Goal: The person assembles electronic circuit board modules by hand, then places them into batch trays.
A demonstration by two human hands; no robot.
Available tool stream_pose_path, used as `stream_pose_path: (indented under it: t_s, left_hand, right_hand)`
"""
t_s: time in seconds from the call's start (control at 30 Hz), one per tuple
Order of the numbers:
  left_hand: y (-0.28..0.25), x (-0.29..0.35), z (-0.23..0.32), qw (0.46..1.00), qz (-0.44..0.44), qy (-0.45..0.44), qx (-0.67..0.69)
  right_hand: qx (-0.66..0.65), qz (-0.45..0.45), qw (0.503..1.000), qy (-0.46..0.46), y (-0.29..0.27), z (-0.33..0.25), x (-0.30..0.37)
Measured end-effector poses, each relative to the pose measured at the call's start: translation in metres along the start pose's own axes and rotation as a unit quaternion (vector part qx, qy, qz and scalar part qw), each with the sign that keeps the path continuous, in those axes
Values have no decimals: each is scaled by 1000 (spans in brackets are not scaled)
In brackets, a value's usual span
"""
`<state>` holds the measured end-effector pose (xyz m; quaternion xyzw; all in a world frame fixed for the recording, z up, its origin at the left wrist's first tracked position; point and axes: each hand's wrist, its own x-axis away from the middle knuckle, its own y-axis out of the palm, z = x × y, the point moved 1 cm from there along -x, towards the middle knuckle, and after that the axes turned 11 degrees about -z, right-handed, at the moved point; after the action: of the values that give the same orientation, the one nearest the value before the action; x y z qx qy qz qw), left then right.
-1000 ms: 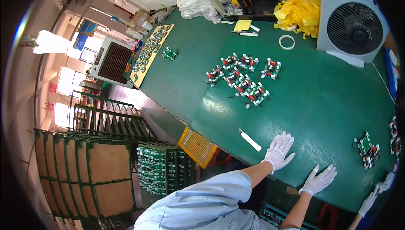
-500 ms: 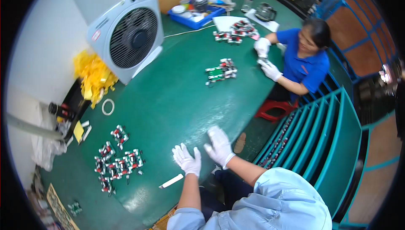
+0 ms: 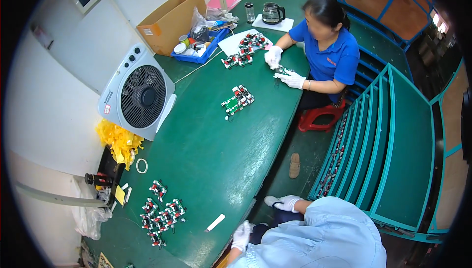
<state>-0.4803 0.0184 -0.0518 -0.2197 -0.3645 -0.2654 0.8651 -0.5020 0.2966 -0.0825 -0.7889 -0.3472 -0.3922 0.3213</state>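
My left hand (image 3: 241, 236), in a white glove, is low beside the table's near edge; whether its fingers are bent or grip anything cannot be made out. My right hand (image 3: 290, 203), also white-gloved, hangs over my leg off the table, its fingers largely hidden. A slim white tool with a dark tip (image 3: 215, 222) lies on the green table (image 3: 196, 155) near my left hand. Farther left sits a cluster of small green circuit boards with red, white and black parts (image 3: 162, 216).
Across the table a person in a blue shirt (image 3: 324, 51) holds a small board in gloved hands. More boards (image 3: 238, 102) lie mid-table. A grey box fan (image 3: 142, 93), blue tray (image 3: 204, 54) and glass pot (image 3: 272, 13) stand behind. At right is a green slatted rack (image 3: 373, 140).
Both my hands have dropped back from above the table, toward its edge and my lap. The view has shifted, so the table and co-worker appear at a different angle.
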Motion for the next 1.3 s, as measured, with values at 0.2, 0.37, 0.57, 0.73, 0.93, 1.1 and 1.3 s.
stream_pose_path:
  t_s: [0.2,0.37,0.57,0.73,0.93,1.1,1.3]
  left_hand:
    - [26,-5,76,991,-71,107,-36]
    - [-5,1,91,990,35,123,-53]
    - [-28,77,78,969,143,193,-53]
    - [-28,79,50,941,166,242,-169]
    - [-17,64,26,937,162,237,-197]
    - [5,19,11,936,139,246,-210]
    - [-4,-52,15,924,120,259,-254]
  right_hand:
    - [-12,-4,990,140,-20,69,27]
    - [-220,109,965,97,-35,108,32]
    - [-627,206,739,-133,-91,8,134]
    - [-485,219,846,-46,-67,21,162]
    - [-359,195,911,56,-117,-3,167]
    - [114,-45,888,-442,-60,-166,80]
    - [227,47,818,-526,-1,-166,57]
